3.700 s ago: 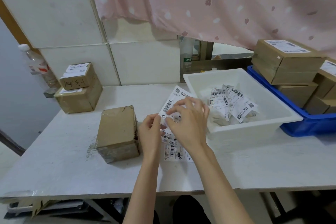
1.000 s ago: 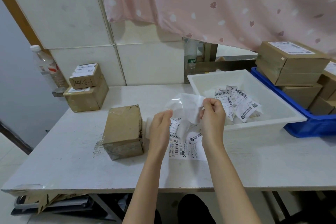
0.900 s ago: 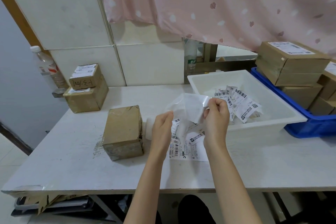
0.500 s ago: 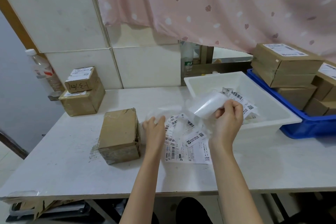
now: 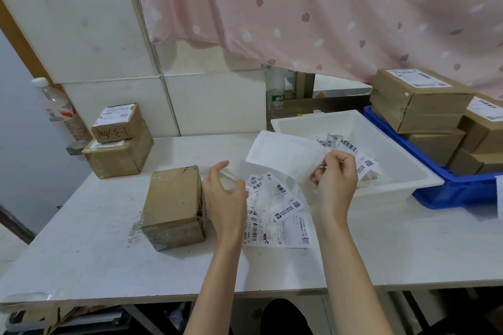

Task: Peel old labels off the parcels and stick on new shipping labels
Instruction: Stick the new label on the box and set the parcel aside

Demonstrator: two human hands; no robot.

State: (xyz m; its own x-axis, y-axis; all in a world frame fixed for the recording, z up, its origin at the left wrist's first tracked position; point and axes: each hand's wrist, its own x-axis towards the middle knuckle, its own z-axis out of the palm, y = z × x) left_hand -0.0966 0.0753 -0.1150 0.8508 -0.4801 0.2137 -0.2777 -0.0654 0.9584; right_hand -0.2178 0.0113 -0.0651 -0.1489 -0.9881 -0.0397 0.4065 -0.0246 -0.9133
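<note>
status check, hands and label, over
Right hand pinching white blank-side label sheet above white plastic tub. Left hand open beside bare brown cardboard parcel. Nothing blocking the parcel top.

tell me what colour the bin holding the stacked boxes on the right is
Blue bin, seen in the head view.

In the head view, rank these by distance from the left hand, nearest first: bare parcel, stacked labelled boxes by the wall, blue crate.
1. Bare parcel, right beside the left hand.
2. Stacked labelled boxes, far left by the wall.
3. Blue crate, far right.
</note>
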